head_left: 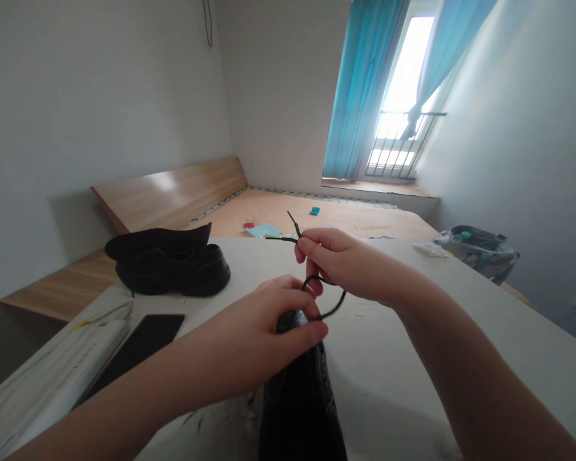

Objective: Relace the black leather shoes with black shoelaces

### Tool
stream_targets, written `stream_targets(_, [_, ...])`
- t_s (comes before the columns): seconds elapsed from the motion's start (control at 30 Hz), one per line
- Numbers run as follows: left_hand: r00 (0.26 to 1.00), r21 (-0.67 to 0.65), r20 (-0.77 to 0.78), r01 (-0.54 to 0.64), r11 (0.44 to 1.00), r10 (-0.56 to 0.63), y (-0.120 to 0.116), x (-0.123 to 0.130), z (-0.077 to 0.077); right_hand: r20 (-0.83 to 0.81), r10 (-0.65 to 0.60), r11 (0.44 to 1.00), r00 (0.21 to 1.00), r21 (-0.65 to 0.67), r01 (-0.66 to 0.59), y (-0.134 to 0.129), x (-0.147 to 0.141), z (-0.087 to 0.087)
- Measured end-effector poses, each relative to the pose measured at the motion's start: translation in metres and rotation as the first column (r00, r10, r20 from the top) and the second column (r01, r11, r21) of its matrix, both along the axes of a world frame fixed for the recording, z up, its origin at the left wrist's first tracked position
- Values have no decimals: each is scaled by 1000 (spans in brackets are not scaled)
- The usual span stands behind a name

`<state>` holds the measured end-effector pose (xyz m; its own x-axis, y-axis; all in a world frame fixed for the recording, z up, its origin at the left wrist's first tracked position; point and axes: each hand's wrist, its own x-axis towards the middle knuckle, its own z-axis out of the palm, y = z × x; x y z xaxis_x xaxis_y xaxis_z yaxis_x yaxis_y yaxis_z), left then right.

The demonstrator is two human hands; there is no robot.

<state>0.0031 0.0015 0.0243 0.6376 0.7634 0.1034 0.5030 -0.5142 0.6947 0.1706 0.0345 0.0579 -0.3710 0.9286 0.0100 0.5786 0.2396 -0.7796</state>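
A black shoe (300,410) stands on the white table (388,384) right in front of me, its near end cut off by the lower edge. My left hand (288,314) lies over the upper part of this shoe, thumb and fingers closed around its opening near the lace. Above it, my right hand (331,256) pinches the black shoelace (336,306) between thumb and fingers. Two thin lace ends stick out to the left of the pinch, and a loop hangs below it toward my left hand. The shoe's eyelets are mostly hidden by my left hand.
At the left lies a second black shoe (173,262). Nearer me are a dark phone (139,349) and a white power strip (84,365). Behind the table, a wooden bed board (307,221) holds small coloured items. A bag (484,250) sits beyond the right edge.
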Motion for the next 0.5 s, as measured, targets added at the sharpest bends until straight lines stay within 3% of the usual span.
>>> stream_targets(0.1, [987, -48, 122, -103, 994, 108, 6, -2, 2, -1, -53, 995, 999, 81, 53, 5, 4, 2])
stream_targets(0.2, [909, -203, 318, -213, 956, 270, 16, -8, 5, -188, -110, 993, 976, 17, 115, 15, 11, 0])
stream_targets(0.3, [768, -429, 569, -27, 903, 293, 26, -16, 13, -484, -122, 992, 867, -94, 87, 26, 22, -2])
stream_targets(0.37, [672, -501, 668, 90, 861, 318, 30, -22, 21, -636, -127, 990, 761, -128, 58, 31, 31, -1])
stream_targets(0.43, [613, -504, 702, 68, 861, 363, 32, -28, 30, -728, -117, 990, 676, -142, 18, 31, 38, 2])
stream_targets(0.5, [632, -460, 683, -20, 888, 368, 33, -34, 37, -744, -80, 992, 663, -126, -21, 29, 44, 5])
